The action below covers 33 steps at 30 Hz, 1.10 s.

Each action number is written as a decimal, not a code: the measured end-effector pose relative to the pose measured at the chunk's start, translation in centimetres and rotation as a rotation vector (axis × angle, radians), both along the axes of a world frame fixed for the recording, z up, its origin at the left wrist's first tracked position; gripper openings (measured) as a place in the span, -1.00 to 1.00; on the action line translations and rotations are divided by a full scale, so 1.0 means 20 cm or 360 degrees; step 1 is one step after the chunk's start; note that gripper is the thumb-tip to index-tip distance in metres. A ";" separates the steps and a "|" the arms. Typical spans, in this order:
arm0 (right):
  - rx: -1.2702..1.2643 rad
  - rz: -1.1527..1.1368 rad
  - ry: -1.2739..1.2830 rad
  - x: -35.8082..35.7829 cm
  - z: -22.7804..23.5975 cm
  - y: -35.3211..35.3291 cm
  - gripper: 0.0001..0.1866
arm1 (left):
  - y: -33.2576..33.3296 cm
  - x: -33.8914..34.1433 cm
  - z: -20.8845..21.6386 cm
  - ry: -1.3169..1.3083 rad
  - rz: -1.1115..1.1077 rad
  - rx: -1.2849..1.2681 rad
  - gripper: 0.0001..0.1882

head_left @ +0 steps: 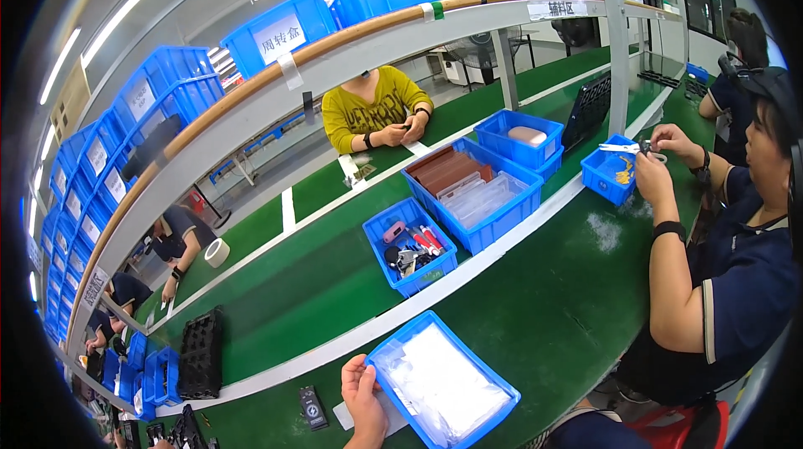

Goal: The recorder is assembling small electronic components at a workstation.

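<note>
My left hand [365, 404] is at the left side of a shallow blue plastic bin [499, 416], its thumb and fingers closed at the rim near the upper left corner. White sheets or thin bags [439, 382] fill the bin; which of the two I cannot tell. The bin sits tilted in the view at the near edge of the green bench. Just left of my hand lies a small black flat rectangular device [313, 408] with a round mark. A pale flat piece [344, 415] shows partly beneath my hand. My right hand does not appear.
Beyond stand a blue bin of tools [411, 283] and a larger one with brown and clear cases [538, 196]. A black tray [202, 354] lies left. A co-worker at right holds scissors over a small blue bin [604, 184]. A shelf rail [368, 39] crosses overhead.
</note>
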State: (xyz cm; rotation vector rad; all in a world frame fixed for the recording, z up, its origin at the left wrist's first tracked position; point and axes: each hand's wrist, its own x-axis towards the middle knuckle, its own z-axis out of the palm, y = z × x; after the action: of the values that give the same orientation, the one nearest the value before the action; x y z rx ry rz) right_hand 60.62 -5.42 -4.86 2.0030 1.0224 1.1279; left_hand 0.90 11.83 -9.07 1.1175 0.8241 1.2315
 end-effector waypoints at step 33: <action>-0.0247 0.1972 0.3953 -2.05 -0.07 -0.51 -0.56 | -0.02 -0.04 0.03 -0.0020 -0.0107 0.0020 -0.76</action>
State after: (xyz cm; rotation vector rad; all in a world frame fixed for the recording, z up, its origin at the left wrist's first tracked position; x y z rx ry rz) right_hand 19.54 -15.65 -6.23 1.4486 3.1052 -2.1223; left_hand 0.15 11.38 -8.46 1.1377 0.7639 1.1881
